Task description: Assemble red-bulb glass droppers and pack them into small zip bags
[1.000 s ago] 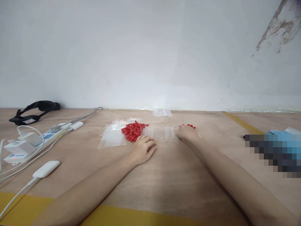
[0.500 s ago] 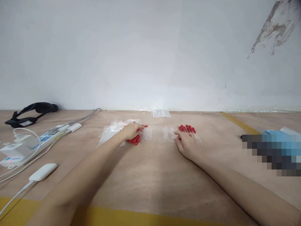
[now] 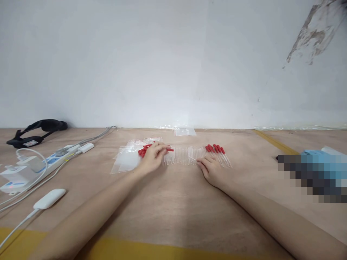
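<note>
My left hand point(image 3: 154, 156) pinches a red rubber dropper bulb point(image 3: 170, 149), its narrow end pointing right. Beneath and behind that hand lies a pile of red bulbs point(image 3: 142, 151), partly hidden. A thin glass dropper tube point(image 3: 192, 158) sticks out leftward from the closed fingertips of my right hand point(image 3: 213, 168). Between the hands, a row of clear glass tubes point(image 3: 181, 156) lies side by side on the table. Just beyond my right hand are several droppers with red bulbs fitted point(image 3: 217, 148), their glass ends toward me.
Clear plastic bags point(image 3: 124, 159) lie left of the bulbs, and another bag point(image 3: 185, 131) rests by the wall. A power strip point(image 3: 51, 160) with cables, a white oval device point(image 3: 49, 198) and a black strapped headset point(image 3: 38, 131) are at left. A blue item point(image 3: 320, 159), partly pixelated, is at right.
My left hand has lifted from the bulb pile and moved slightly right with a red bulb. My right hand has picked up a glass tube from the row, now angled toward the left hand.
</note>
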Motion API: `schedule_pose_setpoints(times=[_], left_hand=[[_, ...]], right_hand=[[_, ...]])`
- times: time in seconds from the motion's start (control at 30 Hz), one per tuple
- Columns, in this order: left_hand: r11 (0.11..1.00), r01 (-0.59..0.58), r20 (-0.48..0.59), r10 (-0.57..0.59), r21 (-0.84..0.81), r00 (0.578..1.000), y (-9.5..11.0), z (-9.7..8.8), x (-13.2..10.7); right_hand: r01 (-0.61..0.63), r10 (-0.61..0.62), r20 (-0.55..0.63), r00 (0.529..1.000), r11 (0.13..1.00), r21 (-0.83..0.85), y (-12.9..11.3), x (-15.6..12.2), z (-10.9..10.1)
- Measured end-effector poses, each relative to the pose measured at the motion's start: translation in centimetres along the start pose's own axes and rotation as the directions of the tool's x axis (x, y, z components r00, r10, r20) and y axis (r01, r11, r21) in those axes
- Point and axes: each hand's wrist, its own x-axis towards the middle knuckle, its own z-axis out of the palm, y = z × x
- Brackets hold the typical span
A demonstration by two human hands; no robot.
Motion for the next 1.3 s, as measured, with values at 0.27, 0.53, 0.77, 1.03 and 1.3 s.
schedule_pose_setpoints(times=[0.27, 0.53, 0.77, 1.03, 1.3], left_hand=[[0.963, 0.204, 0.063, -0.196, -0.178, 0.979, 1.8, 4.5, -3.9], [0.998, 0.037, 0.063, -0.034, -0.051, 0.997, 1.9, 3.8, -3.9], [0.998, 0.022, 0.061, -0.019, -0.051, 0.998, 2.1, 4.0, -4.0], [0.995, 0.011, 0.153, 0.004, -0.098, 0.988, 2.2, 3.7, -4.1], [1.000, -0.006, 0.253, 0.011, -0.021, 0.967, 2.4, 3.7, -4.2]], right_hand=[[-0.094, 0.091, 0.133, 0.987, 0.995, 0.017, -2.9, 0.4, -2.2], [-0.048, 0.047, 0.183, 0.982, 0.999, 0.003, -4.5, 0.9, -3.2], [0.026, -0.026, 0.175, 0.984, 1.000, 0.002, -4.6, 0.6, -2.9], [0.075, -0.094, 0.256, 0.962, 0.994, 0.083, -3.6, 0.8, -2.6], [0.172, -0.170, 0.221, 0.960, 0.985, 0.008, -3.0, 0.5, -2.1]])
